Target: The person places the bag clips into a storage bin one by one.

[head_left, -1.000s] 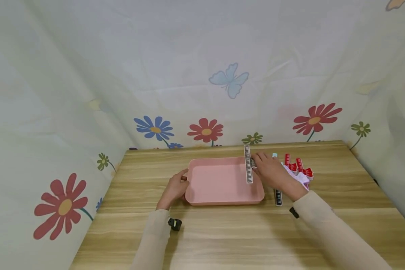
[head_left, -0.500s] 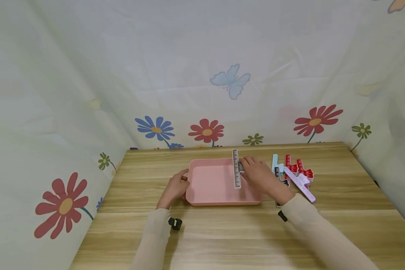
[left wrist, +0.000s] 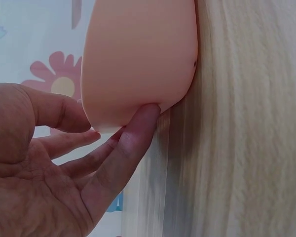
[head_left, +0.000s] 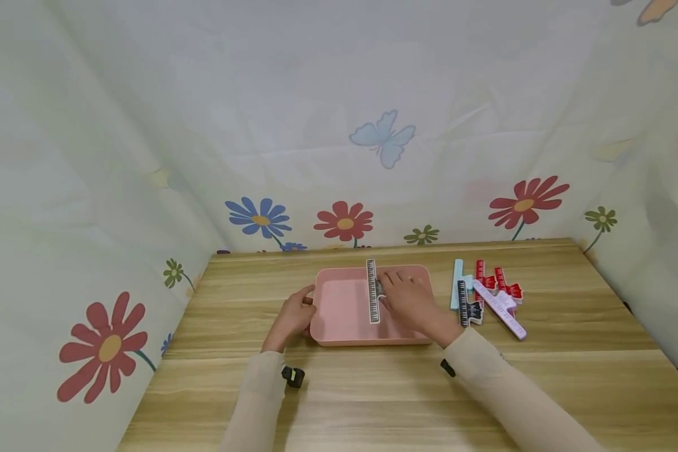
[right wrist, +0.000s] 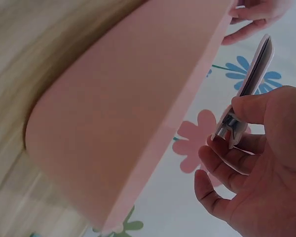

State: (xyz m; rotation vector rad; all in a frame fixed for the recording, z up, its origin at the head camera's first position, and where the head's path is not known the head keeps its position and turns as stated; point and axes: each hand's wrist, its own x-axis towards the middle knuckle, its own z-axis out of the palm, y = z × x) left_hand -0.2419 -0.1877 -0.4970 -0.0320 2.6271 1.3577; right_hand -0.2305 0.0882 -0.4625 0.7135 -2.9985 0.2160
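In the head view, my right hand [head_left: 409, 304] is over the right half of a shallow pink tray [head_left: 339, 343]. It pinches a black-and-white piano-keyboard clip [head_left: 373, 292] by its lever part, the long bar hanging above the tray floor. The right wrist view shows the clip [right wrist: 254, 69] edge-on between thumb and fingers, its metal spring visible and its jaws closed. My left hand [head_left: 290, 317] holds the tray's left end. In the left wrist view, its thumb meets the rim and a finger presses the outer wall of the tray [left wrist: 138, 59].
Right of the tray, several similar clips lie grouped on the wooden table [head_left: 361, 402]: a light blue clip [head_left: 457, 285], a black clip [head_left: 463, 304], a lilac clip [head_left: 500, 307] and red clips [head_left: 508, 289]. A flower-printed cloth [head_left: 294, 125] hangs behind.
My right hand has carried the piano-keyboard clip leftward from the tray's right edge to over its middle, uncovering the clips on the table. The left hand and tray have stayed put.
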